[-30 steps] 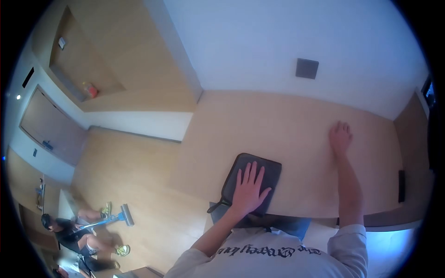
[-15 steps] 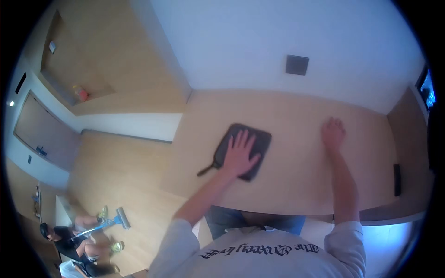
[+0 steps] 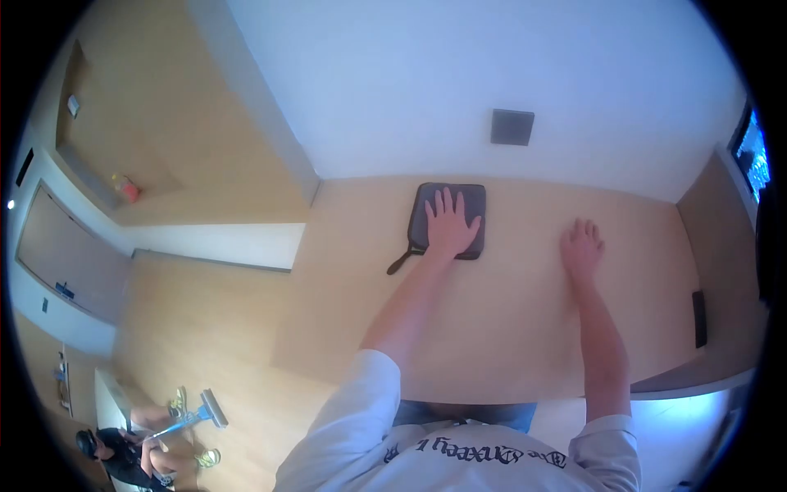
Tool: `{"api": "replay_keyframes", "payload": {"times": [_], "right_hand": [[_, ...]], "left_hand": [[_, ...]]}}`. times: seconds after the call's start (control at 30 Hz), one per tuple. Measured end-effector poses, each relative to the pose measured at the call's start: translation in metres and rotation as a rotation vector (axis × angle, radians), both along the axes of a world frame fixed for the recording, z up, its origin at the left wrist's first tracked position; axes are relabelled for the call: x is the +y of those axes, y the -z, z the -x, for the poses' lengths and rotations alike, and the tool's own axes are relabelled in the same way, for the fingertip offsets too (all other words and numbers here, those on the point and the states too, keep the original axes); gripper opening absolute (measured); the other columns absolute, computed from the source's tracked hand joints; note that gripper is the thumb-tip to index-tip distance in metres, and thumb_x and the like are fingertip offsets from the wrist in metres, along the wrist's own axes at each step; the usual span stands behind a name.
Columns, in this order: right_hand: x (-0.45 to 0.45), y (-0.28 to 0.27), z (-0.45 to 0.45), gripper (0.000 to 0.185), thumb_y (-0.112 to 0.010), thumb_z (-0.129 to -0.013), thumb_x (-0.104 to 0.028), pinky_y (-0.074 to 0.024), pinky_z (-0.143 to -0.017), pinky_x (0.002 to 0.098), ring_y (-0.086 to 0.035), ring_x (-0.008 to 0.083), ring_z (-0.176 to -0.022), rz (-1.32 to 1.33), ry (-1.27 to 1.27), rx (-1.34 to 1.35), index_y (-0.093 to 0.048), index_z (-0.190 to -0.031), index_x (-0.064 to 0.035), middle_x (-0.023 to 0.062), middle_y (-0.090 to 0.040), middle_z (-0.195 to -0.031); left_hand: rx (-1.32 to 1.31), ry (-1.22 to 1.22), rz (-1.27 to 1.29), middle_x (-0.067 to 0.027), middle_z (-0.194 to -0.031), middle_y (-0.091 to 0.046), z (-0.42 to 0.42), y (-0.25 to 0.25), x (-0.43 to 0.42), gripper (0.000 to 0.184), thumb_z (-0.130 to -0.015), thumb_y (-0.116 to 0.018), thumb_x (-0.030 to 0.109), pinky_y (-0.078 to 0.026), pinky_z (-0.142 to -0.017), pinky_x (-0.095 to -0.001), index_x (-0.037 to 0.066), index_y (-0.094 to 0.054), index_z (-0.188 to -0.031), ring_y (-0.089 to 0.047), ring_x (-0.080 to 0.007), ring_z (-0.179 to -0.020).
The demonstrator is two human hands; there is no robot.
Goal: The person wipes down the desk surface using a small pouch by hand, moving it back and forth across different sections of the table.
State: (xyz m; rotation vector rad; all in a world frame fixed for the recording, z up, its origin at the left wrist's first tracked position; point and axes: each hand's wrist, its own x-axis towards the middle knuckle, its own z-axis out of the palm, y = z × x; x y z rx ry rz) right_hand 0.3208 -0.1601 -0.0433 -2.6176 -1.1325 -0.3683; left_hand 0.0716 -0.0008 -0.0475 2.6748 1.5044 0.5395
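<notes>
A dark grey square zip pouch (image 3: pixel 475 199) with a black wrist strap (image 3: pixel 398 262) lies on the light wooden desk (image 3: pixel 508 328), close to the wall. My left hand (image 3: pixel 448 230) presses flat on it, fingers spread, covering much of its middle. Off to the right, my right hand (image 3: pixel 583 248) rests on the bare wood with its fingers loosely bent and slightly apart. Nothing shows in it.
A square dark wall plate (image 3: pixel 512 127) is above the desk. A black bar-shaped object (image 3: pixel 699 319) lies at the right edge, near a lit screen (image 3: pixel 752 152). At lower left a seated person (image 3: pixel 123 455) holds a blue mop (image 3: pixel 187 418).
My left hand and the pouch under it have moved away from me toward the wall, and the pouch has turned straighter. My right hand stays in about the same place.
</notes>
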Motion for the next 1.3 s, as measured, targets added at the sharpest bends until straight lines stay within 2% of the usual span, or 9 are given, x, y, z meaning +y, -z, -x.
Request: {"api": "replay_keyframes", "payload": {"times": [0.27,0.33,0.57,0.77,0.93,1.0,1.13,1.3], "right_hand": [[0.004,0.025,-0.022,0.05,-0.045,-0.091,-0.035,-0.0234,-0.11,0.0554,-0.03,0.0307,-0.138,-0.035,0.025,-0.013,-0.047,-0.135,-0.0113,0.0147,-0.038,-0.146],[0.003,0.031,-0.03,0.05,-0.045,-0.091,-0.035,-0.0231,-0.11,0.0557,-0.03,0.0312,-0.138,0.034,0.03,-0.006,-0.047,-0.136,-0.0117,0.0149,-0.037,-0.147],[0.005,0.068,-0.084,0.052,-0.044,-0.091,-0.035,-0.0219,-0.11,0.056,-0.03,0.0316,-0.138,0.019,0.045,0.006,-0.045,-0.138,-0.012,0.0158,-0.036,-0.148],[-0.006,0.055,-0.075,0.052,-0.045,-0.091,-0.036,-0.0237,-0.109,0.0562,-0.031,0.0318,-0.138,-0.018,0.038,-0.034,-0.046,-0.137,-0.0114,0.0166,-0.038,-0.146],[-0.029,0.047,-0.06,0.049,-0.046,-0.09,-0.036,-0.0253,-0.108,0.0555,-0.033,0.0313,-0.136,-0.1,-0.014,-0.074,-0.049,-0.132,-0.0106,0.0165,-0.042,-0.142],[-0.032,0.048,-0.062,0.049,-0.047,-0.09,-0.036,-0.0257,-0.108,0.0554,-0.034,0.0311,-0.135,-0.101,-0.009,-0.065,-0.05,-0.132,-0.0106,0.0162,-0.042,-0.142],[-0.028,0.051,-0.065,0.048,-0.047,-0.09,-0.037,-0.0264,-0.107,0.0558,-0.035,0.0304,-0.135,-0.079,-0.002,-0.05,-0.051,-0.13,-0.0109,0.0155,-0.043,-0.14],[-0.02,0.053,-0.062,0.048,-0.047,-0.09,-0.037,-0.0256,-0.107,0.0562,-0.034,0.0294,-0.135,-0.093,0.002,-0.068,-0.051,-0.13,-0.0119,0.015,-0.044,-0.14]], "left_hand": [[-0.014,0.005,-0.027,-0.0197,-0.153,-0.022,-0.033,0.018,0.026,0.074,-0.091,-0.043,0.054,-0.011,-0.114,-0.0541,0.006,-0.03,-0.146,-0.017,-0.0341,-0.143],[-0.028,0.005,-0.001,-0.019,-0.153,-0.023,-0.041,0.022,0.03,0.073,-0.091,-0.043,0.054,-0.011,-0.114,-0.0539,0.007,-0.031,-0.146,-0.018,-0.0336,-0.143],[0.005,-0.029,-0.004,-0.019,-0.152,-0.025,-0.104,0.044,0.042,0.071,-0.091,-0.043,0.052,-0.013,-0.114,-0.0541,0.008,-0.032,-0.145,-0.02,-0.0333,-0.142],[0.004,-0.039,-0.032,-0.02,-0.152,-0.024,-0.099,0.049,0.034,0.07,-0.092,-0.041,0.052,-0.013,-0.113,-0.057,0.009,-0.031,-0.146,-0.019,-0.0362,-0.142],[0.009,-0.023,-0.049,-0.0185,-0.154,-0.02,-0.085,0.037,-0.04,0.068,-0.093,-0.039,0.054,-0.011,-0.11,-0.0643,0.015,-0.03,-0.148,-0.016,-0.0432,-0.141],[0.009,0.081,-0.059,-0.0163,-0.155,-0.018,-0.077,0.039,-0.08,0.067,-0.093,-0.039,0.056,-0.009,-0.108,-0.0677,0.019,-0.029,-0.148,-0.015,-0.0462,-0.14],[0.058,0.182,-0.061,-0.0161,-0.155,-0.018,-0.046,0.048,-0.162,0.068,-0.091,-0.046,0.053,-0.011,-0.107,-0.0685,0.019,-0.03,-0.148,-0.015,-0.0456,-0.14],[0.082,0.219,0.018,-0.0186,-0.154,-0.02,0.018,0.03,-0.258,0.069,-0.089,-0.051,0.05,-0.01,-0.106,-0.0692,0.019,-0.032,-0.147,-0.015,-0.0448,-0.14]]}}
